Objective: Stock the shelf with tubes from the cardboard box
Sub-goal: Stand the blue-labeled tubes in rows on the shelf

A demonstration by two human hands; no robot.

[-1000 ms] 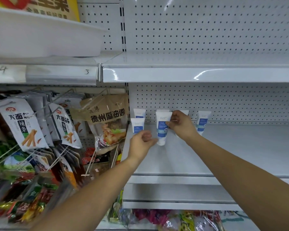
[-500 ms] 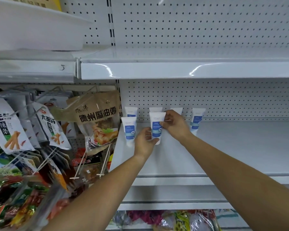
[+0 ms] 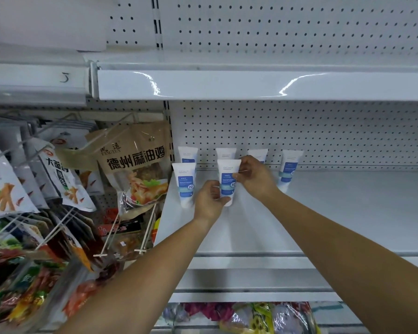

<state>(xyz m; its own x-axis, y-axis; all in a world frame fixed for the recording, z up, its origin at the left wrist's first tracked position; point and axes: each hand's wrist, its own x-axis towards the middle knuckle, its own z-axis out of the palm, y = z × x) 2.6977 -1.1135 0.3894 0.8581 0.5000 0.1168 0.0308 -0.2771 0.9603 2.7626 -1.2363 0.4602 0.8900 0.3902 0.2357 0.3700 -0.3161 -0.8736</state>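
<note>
White shelf (image 3: 323,213) mostly bare; front-row tube (image 3: 228,180) now stands upright on it, cap down, lower than a second ago; left hand (image 3: 209,201) cups its base, right hand (image 3: 256,177) pinches its top (box unseen); release looks close.

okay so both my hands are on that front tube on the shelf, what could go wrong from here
1. The held tube stands on its narrow cap; when the left hand and right hand let go, it may topple.
2. It stands close to the front-left tube and back-row tubes, so a nudge could knock them over.
</note>
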